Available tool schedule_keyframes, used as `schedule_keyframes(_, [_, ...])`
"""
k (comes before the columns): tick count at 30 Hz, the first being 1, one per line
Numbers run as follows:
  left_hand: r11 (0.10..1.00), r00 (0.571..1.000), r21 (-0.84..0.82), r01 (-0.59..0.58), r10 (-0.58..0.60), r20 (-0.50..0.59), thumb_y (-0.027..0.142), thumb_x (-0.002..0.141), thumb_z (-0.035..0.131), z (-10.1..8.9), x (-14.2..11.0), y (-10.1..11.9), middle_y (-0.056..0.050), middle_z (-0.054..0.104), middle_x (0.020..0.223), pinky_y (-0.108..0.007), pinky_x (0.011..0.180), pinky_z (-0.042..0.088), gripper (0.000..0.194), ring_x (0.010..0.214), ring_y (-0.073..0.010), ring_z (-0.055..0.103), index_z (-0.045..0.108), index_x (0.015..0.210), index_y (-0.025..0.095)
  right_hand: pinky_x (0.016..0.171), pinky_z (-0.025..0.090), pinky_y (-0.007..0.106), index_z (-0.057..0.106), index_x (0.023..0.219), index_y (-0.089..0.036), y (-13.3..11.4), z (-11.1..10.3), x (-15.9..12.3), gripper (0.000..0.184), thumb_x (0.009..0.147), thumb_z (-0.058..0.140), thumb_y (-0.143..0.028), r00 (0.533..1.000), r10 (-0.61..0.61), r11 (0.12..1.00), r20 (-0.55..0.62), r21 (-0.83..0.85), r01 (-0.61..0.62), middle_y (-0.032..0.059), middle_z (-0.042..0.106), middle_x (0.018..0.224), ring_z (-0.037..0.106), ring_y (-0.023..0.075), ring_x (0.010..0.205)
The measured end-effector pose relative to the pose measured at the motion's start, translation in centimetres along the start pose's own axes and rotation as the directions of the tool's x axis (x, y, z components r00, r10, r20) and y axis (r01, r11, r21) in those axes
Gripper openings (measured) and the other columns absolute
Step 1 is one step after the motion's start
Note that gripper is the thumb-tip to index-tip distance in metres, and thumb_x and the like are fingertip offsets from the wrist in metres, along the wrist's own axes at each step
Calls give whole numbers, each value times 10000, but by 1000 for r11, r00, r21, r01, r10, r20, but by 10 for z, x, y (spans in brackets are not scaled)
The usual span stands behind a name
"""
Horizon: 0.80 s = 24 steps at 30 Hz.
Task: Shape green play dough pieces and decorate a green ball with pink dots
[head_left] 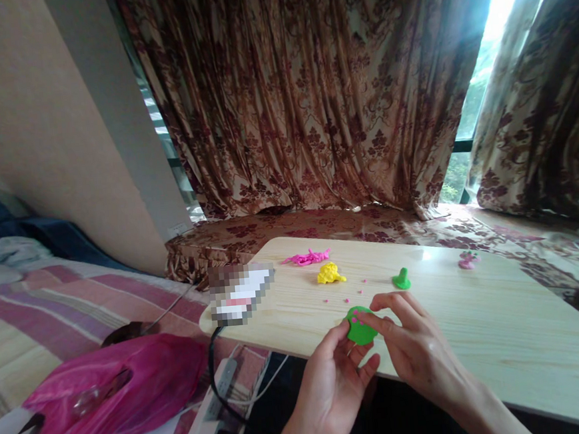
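A thin round disc of green modelling clay [361, 332] is in my left hand [327, 381], held at its edge between thumb and fingers just above the table's near edge. A few small pink clay bits [355, 316] sit on its upper part. My right hand [412, 334] touches the disc with its outstretched index fingertip beside those bits. The other right fingers are bent and apart, and its thumb is mostly hidden. Beyond the hands, tiny pink crumbs [347, 301] are scattered on the table. A yellow clay lump [330, 273] and a pink clay heap [307, 258] lie farther back.
On the pale wooden table [478, 322] stands a green clay piece [401, 279] with a flat base and upright stem. A pink clay piece [468, 260] lies far right. A blurred-out device [243, 295] with a black cable [212, 367] occupies the left corner. A pink bag [118, 398] lies left.
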<state>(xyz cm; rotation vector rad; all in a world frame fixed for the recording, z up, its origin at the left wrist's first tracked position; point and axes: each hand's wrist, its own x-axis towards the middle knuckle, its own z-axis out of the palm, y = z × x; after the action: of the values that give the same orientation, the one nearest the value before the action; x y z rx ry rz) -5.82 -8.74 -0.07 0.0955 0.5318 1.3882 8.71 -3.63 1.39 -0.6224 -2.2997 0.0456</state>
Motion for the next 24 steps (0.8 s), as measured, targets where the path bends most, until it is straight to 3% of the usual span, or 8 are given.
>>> schedule_keyframes(9, [994,995,75,-84,88,-53,189,747,620,-3,3,2,-49,649,847,-283,636,491,204,682,-134,592,606,939,122,792,445,398,550,1176,-241,-4,2,5,474,787,392,-21,998,33,997,-59,77,-28,95,511,1046,487,228,947])
schedule_keyframes(13, [990,992,99,-102,109,-69,213,748,614,-9,4,8,-36,639,835,-288,642,493,184,689,-135,590,606,918,143,804,443,362,607,1062,-205,23,0,14,344,817,404,-75,983,135,988,-124,97,-124,88,558,1003,524,211,943])
schedule_keyframes(17, [985,986,105,-134,143,-80,220,747,613,-14,5,14,-41,632,844,-295,664,495,170,711,-139,587,603,901,148,734,450,280,639,994,-202,68,13,23,275,849,412,-148,926,371,929,69,-38,-369,49,631,917,585,154,798])
schedule_keyframes(20, [980,982,118,-162,173,-82,210,746,616,-17,7,14,-53,627,853,-295,674,491,154,731,-142,581,607,880,136,696,440,264,675,930,-200,90,32,27,233,825,468,-189,887,437,899,152,-115,-423,47,659,882,603,152,751])
schedule_keyframes(24, [967,976,161,-196,208,-60,208,751,612,-18,9,12,-61,621,896,-286,678,484,178,763,-144,574,613,914,136,676,421,272,682,920,-197,98,55,30,209,794,519,-230,866,470,880,169,-165,-445,51,663,823,609,174,743])
